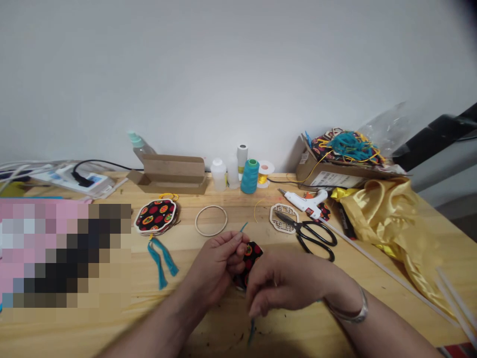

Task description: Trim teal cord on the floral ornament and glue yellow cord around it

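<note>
My left hand (223,256) is closed in a pinch on a teal thread (244,227), whose short end sticks up above the fingertips. To its right my right hand (278,283) bends downward, thumb and fingers pinched on a teal strand (251,332) that hangs below them. Between and partly under both hands lies a black fabric piece with red and orange round patterns (253,252), mostly hidden. Whether the two teal ends are one strand I cannot tell. A wooden ring (210,221) lies beyond my left hand. Black-handled scissors (316,233) rest on a wooden lattice piece (277,226).
A finished-looking patterned piece (156,217) with a teal tassel (163,262) lies left. Behind stand an open cardboard box (171,174), bottles (218,174) and a teal thread cone (250,177). Right are a glue gun (307,201), a filled carton (335,175) and gold cloth (387,214).
</note>
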Demonstrator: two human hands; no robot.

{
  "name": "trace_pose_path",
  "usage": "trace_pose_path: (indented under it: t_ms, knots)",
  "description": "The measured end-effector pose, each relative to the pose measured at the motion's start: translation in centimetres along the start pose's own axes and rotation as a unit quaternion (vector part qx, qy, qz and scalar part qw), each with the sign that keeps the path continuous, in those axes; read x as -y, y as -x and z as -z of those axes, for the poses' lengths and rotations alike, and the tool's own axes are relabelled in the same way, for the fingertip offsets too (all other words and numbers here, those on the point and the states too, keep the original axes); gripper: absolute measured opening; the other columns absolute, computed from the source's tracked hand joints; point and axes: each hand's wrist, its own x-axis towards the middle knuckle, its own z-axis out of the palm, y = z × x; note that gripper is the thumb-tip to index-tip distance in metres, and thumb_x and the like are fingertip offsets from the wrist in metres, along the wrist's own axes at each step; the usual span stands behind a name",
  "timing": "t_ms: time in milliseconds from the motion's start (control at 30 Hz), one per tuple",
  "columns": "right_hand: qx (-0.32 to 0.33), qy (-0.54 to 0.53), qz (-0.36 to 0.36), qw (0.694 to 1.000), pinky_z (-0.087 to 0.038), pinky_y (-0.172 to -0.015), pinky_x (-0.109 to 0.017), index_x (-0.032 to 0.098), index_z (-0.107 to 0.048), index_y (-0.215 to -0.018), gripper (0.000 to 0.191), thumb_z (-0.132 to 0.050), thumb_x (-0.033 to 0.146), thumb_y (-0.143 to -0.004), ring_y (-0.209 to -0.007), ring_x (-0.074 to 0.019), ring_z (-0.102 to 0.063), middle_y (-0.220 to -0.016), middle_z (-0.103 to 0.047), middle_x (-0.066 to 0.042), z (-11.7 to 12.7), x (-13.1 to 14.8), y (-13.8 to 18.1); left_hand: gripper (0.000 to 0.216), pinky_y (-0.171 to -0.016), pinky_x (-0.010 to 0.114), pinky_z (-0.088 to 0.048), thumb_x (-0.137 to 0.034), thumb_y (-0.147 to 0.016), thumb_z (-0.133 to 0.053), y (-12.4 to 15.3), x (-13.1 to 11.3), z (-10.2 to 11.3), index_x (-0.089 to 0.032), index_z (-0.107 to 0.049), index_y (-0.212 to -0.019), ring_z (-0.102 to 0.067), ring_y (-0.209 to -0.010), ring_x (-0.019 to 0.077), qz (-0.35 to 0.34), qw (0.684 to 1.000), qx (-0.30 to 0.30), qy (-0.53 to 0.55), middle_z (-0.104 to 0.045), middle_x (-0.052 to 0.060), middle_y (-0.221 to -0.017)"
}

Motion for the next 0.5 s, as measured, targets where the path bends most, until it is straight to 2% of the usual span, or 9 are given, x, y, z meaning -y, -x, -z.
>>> trace_pose_path:
  t_ms: [67,133,200,267,333,400,500]
  knots:
    - [-0.069,-0.068,-0.028,0.995,-0.037,-0.045,-0.015,0.015,-0.066,-0.073,0.024,-0.052,0.031,-0.084,-0.046,-0.0055,-0.050,-0.055,-0.058,0.003,0.3,-0.4,0.0,0.016,-0.040,0.016,-0.019,-0.026,-0.076,-0.062,0.0,0.0,-0.1,-0.011,-0.058,-0.071,-0.025,-0.040,0.0014,-0.008,1.000,-0.008,-0.018,-0.043,-0.006,-0.050]
    - [-0.196,-0.087,-0.040,0.976,-0.038,-0.045,-0.016,0.015,-0.065,-0.074,0.026,-0.047,0.031,-0.086,-0.048,-0.0066,-0.051,-0.058,-0.059,0.002,0.5,-1.0,-0.2,0.017,-0.041,0.017,-0.018,-0.027,-0.075,-0.062,0.1,-0.1,-0.2,-0.012,-0.058,-0.069,-0.025,-0.041,0.0018,-0.017,0.999,-0.013,-0.041,-0.043,-0.006,-0.051]
    - [-0.337,-0.031,-0.032,0.940,-0.041,-0.050,-0.019,0.017,-0.064,-0.081,0.018,-0.049,0.026,-0.085,-0.056,-0.0087,-0.053,-0.066,-0.061,0.000,0.7,-1.6,-0.6,0.018,-0.041,0.017,-0.018,-0.029,-0.074,-0.063,0.2,0.0,-0.3,-0.012,-0.059,-0.069,-0.025,-0.041,0.0023,-0.023,0.997,-0.018,-0.067,-0.042,-0.006,-0.052]
    - [-0.404,0.047,0.001,0.914,-0.045,-0.065,-0.023,0.019,-0.062,-0.096,0.020,-0.048,0.015,-0.082,-0.074,-0.0122,-0.056,-0.084,-0.063,-0.003,0.7,-2.1,-1.0,0.018,-0.041,0.018,-0.018,-0.030,-0.074,-0.062,0.3,0.1,-0.4,-0.012,-0.059,-0.070,-0.026,-0.041,0.0031,-0.033,0.995,-0.023,-0.095,-0.040,-0.006,-0.050]
    - [-0.380,0.099,0.044,0.919,-0.044,-0.081,-0.028,0.022,-0.055,-0.111,0.038,-0.043,0.005,-0.079,-0.094,-0.0146,-0.055,-0.105,-0.061,-0.005,0.5,-2.4,-1.3,0.018,-0.042,0.018,-0.019,-0.030,-0.074,-0.061,0.3,0.2,-0.3,-0.013,-0.060,-0.070,-0.028,-0.041,0.0041,-0.042,0.991,-0.026,-0.122,-0.038,-0.007,-0.048]
    - [-0.330,0.138,0.063,0.932,-0.041,-0.089,-0.030,0.022,-0.050,-0.118,0.047,-0.040,0.001,-0.077,-0.105,-0.0150,-0.051,-0.116,-0.056,-0.005,0.3,-2.5,-1.6,0.018,-0.042,0.019,-0.019,-0.030,-0.076,-0.059,0.3,0.3,-0.3,-0.013,-0.059,-0.069,-0.028,-0.041,0.0045,-0.049,0.988,-0.026,-0.141,-0.036,-0.007,-0.045]
    - [-0.309,0.202,0.028,0.929,-0.043,-0.082,-0.027,0.020,-0.056,-0.110,0.038,-0.042,0.003,-0.078,-0.097,-0.0152,-0.054,-0.112,-0.056,-0.007,-0.1,-2.5,-2.0,0.018,-0.041,0.018,-0.018,-0.029,-0.077,-0.057,0.3,0.4,-0.2,-0.013,-0.059,-0.067,-0.027,-0.039,0.0038,-0.044,0.987,-0.024,-0.150,-0.037,-0.007,-0.045]
